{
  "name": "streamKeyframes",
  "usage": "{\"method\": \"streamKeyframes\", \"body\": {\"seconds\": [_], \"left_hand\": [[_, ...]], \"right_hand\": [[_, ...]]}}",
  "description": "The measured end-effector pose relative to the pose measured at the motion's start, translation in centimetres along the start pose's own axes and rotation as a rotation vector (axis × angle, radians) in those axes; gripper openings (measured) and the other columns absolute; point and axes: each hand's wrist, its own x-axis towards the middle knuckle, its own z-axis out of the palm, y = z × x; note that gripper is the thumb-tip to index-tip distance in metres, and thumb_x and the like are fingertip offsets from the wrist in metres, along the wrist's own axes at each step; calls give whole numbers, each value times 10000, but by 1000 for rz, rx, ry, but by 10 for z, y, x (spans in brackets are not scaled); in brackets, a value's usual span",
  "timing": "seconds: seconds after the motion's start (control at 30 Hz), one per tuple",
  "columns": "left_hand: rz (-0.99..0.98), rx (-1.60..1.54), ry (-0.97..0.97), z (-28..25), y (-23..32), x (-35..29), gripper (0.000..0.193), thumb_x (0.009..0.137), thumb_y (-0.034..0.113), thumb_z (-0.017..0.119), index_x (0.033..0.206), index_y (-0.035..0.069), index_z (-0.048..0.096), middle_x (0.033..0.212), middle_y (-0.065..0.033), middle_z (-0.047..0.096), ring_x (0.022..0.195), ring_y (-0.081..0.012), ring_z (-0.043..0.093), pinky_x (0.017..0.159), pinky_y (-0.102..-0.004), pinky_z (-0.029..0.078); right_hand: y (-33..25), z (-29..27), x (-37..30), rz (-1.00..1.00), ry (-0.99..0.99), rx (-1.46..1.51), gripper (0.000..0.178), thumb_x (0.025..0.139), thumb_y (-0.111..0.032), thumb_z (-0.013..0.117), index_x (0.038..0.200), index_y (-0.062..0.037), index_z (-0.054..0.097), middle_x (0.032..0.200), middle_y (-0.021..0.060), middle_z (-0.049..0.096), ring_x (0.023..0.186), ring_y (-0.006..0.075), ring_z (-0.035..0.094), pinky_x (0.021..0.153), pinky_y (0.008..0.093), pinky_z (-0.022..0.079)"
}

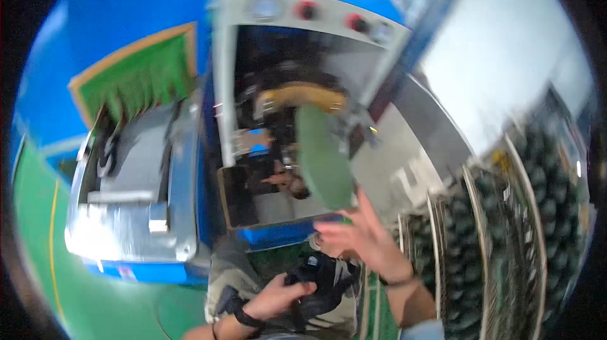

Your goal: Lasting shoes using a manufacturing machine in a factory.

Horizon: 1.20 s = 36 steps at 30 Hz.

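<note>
My left hand (278, 297) is low in the middle of the head view, its fingers closed on a black crumpled piece (319, 286) in front of my body. Motion smears that piece, and its exact kind does not show. Higher and to the right, my right hand (359, 239) reaches toward the machine with its fingers apart. Just beyond its fingertips stands a green sole-shaped form (324, 157), its lower end close to or touching my fingers. Blur hides whether they touch. Behind the form sits a curved yellow part (303, 95) of the machine.
The blue and white machine (316, 11) has gauges and red-black knobs along its top panel. Left of it stands a metal-topped unit (133, 213) with a green fringed opening. Racks (493, 232) of dark rounded items fill the right side. A small skin-toned shape (288, 182) shows inside the machine.
</note>
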Motion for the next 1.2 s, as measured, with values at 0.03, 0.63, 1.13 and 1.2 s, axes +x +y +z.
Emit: {"method": "streamKeyframes", "body": {"seconds": [0.03, 0.63, 1.13, 1.2], "left_hand": [[-30, 179, 55, 1, -7, -4, 522, 877, 366, 796, 1228, 9, 652, 1068, -36, 719, 959, -149, 650, 893, -320, 521], [437, 895, 199, -49, -34, 1, 360, 920, 355, 744, 1022, 12, 710, 997, -109, 656, 987, -284, 598, 968, -427, 442], [-42, 560, 439, -124, 42, -117, 426, 910, 214, 718, 1257, -6, 606, 1216, -110, 613, 1154, -242, 566, 1065, -380, 419], [223, 469, 751, -157, 51, -187, 469, 947, 225, 676, 1340, -1, 559, 1321, -131, 577, 1236, -254, 538, 1108, -394, 397]], "right_hand": [[-10, -6, 23, 51, -76, 263, 600, 1009, -266, 648, 1517, -34, 429, 1392, 255, 575, 1226, 395, 631, 1042, 497, 527], [242, -191, -161, 94, 895, 1066, 465, 1018, -475, 606, 1235, -65, 635, 1041, 173, 725, 759, 230, 717, 609, 306, 592], [270, -418, -116, -785, 1151, 1590, 282, 1067, -288, 464, 878, -80, 493, 674, 41, 430, 595, 176, 488, 553, 318, 427], [271, -389, -122, -699, 1233, 1398, 178, 1040, -157, 509, 875, -94, 488, 676, 1, 401, 592, 151, 435, 578, 295, 398]]}}
